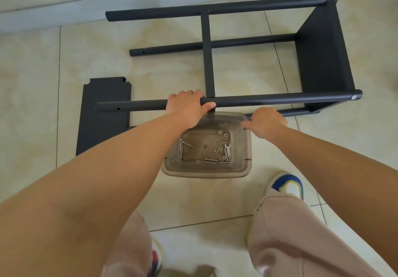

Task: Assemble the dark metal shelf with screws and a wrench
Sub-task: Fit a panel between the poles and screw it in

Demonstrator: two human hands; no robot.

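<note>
The dark metal shelf frame [237, 46] lies on its side on the pale beige tiled floor [43, 104], its long axis running left to right. Four round black tubular legs stretch leftward with their free ends open, while at the right end a flat black panel [321, 52] joins them and stands on edge. A thin black crossbar [207, 50] runs between the far leg and the near upper leg about midway along.

The person's left hand [189, 108] wraps around the near upper leg [269, 99] right beside the crossbar joint, fingers curled over the top and thumb lying along the tube. The right hand [265, 121] reaches low just to the right, fingers curled at the lower near leg [295, 112] and the rim of the tray; whether it actually grips the tube I cannot tell.

Below the hands sits a translucent brownish plastic tray [206, 171] holding loose silver screws [210, 160], small nuts [220, 132] and a small silver wrench [227, 150] lying near its right side. To the left, a separate flat black shelf panel [101, 121] with notched corners lies on the floor, its long side pointing away from the person, partly under the free end of the near leg.

The person stands in loose beige trousers [280, 233] and a white, blue and yellow shoe [287, 185].
</note>
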